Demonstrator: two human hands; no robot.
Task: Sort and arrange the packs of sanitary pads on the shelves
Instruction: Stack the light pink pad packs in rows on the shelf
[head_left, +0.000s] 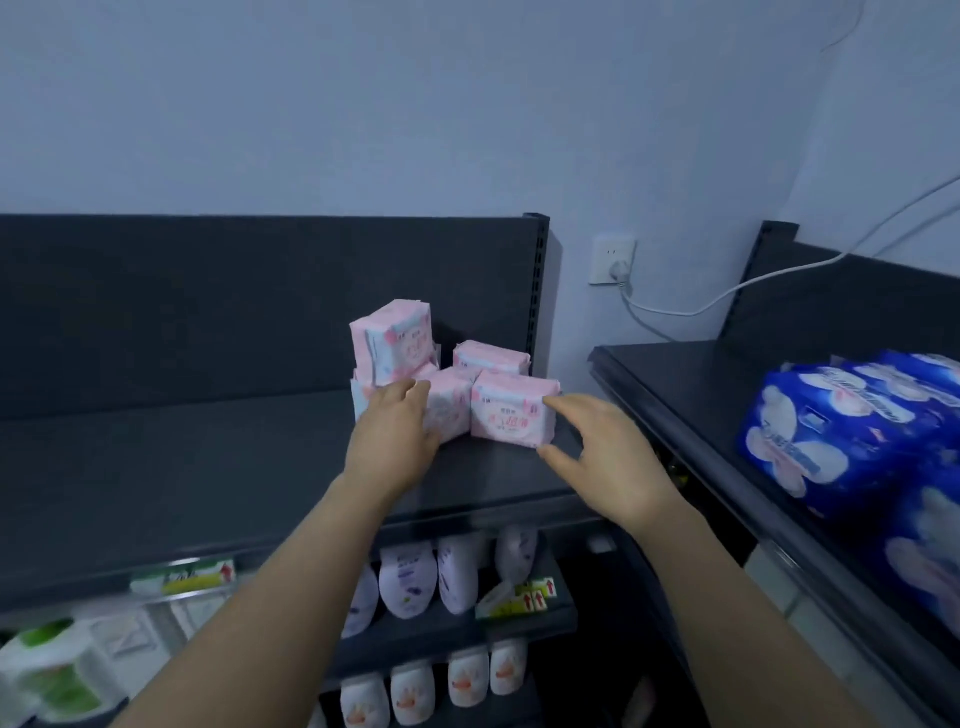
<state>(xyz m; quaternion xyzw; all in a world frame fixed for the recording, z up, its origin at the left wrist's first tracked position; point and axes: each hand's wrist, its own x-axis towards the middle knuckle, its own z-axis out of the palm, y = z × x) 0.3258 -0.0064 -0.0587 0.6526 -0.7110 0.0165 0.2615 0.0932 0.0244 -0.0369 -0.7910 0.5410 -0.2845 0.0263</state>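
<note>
Several pink packs of sanitary pads stand at the right end of the dark top shelf (156, 457). One pack (393, 338) sits stacked on top at the back left, another (491, 358) lies behind at the right. My left hand (392, 436) rests with straight fingers against a middle pink pack (448, 410) and the lower left ones. My right hand (608, 457) is spread wide, fingertips touching the right side of the front pink pack (511, 415), thumb below its lower corner.
Blue packs of pads (852, 441) lie on a second dark shelf (675, 374) to the right. White and lilac packs (410, 577) fill the lower shelves, with green-and-white packs (47, 670) at bottom left. A wall socket with a white cable (615, 262) sits between the shelves.
</note>
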